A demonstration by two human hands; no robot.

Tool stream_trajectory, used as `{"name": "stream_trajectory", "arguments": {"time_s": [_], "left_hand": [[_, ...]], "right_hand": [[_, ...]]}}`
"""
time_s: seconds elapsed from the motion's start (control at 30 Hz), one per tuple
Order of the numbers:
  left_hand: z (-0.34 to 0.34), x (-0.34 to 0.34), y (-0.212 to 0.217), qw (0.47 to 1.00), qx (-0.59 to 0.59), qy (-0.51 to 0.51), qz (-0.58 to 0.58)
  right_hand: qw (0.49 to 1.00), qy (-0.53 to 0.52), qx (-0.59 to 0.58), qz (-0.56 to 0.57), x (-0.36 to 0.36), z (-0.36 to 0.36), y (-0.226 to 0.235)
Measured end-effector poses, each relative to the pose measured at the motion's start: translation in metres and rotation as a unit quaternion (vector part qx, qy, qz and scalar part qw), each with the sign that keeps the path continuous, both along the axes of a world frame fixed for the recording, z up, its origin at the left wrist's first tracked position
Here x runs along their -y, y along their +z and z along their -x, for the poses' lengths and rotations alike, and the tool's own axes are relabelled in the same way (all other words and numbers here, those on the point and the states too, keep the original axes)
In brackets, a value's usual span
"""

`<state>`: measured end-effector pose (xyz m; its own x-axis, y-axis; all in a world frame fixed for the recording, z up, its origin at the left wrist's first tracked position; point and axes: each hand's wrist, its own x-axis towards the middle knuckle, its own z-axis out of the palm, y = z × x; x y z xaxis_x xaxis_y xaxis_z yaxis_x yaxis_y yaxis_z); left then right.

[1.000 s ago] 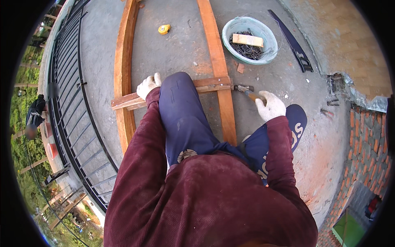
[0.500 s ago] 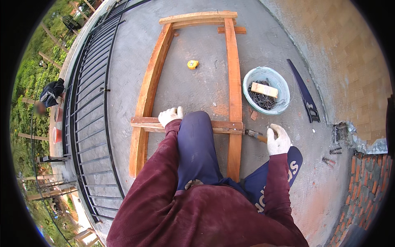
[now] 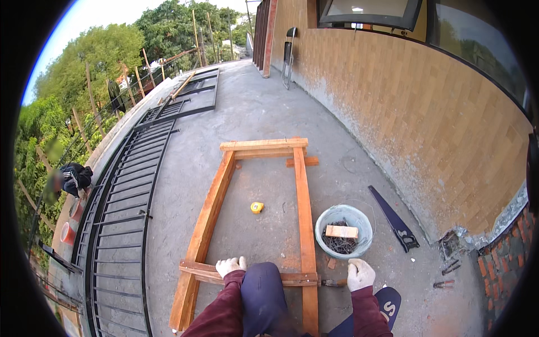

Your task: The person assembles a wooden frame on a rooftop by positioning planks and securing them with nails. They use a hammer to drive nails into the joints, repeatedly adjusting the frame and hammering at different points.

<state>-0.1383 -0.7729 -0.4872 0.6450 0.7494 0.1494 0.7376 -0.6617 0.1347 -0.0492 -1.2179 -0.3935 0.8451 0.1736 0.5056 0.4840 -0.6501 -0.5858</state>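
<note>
In a white glove, my left hand [image 3: 230,267] is closed over the wooden crossbar [image 3: 295,279] near its left end. My knee is against the crossbar's middle. The bar lies across the two long beams of a reddish timber frame [image 3: 305,224] on the floor. My gloved right hand [image 3: 360,274] is just right of the frame, fingers curled together; what is in them, if anything, is hidden. A hammer [image 3: 335,283] lies between the crossbar's right end and this hand, its handle reaching toward the glove. I cannot tell whether they touch.
A pale bucket [image 3: 366,247] holds dark nails and a wood block [image 3: 341,231]. A handsaw [image 3: 393,219] and pliers [image 3: 443,285] lie to the right. The tape measure [image 3: 256,208] sits inside the frame. Black metal railings [image 3: 120,247] stretch along the left; a person [image 3: 76,178] crouches beyond.
The view has tilted up, bringing in the far terrace, wall and window. My right hand's fingers have drawn closer together. My left hand stays on the crossbar, and the hammer keeps its place.
</note>
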Motion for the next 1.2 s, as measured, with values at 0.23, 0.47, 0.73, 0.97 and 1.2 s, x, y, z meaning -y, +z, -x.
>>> {"name": "stream_trajectory", "arguments": {"time_s": [0.23,0.47,0.73,0.97,1.2], "left_hand": [[0.038,0.013,-0.017,0.997,0.029,-0.044,-0.051],[0.037,0.002,-0.032,0.997,0.016,-0.042,-0.063],[0.032,0.006,-0.027,0.998,0.010,-0.050,-0.047],[0.031,-0.011,-0.019,0.987,0.089,0.003,0.133],[0.038,0.081,0.342,0.674,0.560,-0.430,0.218]], "right_hand": [[1.000,-0.006,-0.016,-0.016,-0.018,0.007,0.018],[0.967,-0.008,-0.191,0.166,-0.003,0.018,0.022],[0.840,0.132,-0.442,0.287,0.041,0.050,0.019],[0.910,0.023,-0.412,-0.046,0.096,0.049,-0.011],[0.866,-0.053,-0.387,0.313,0.056,0.042,0.009]]}}
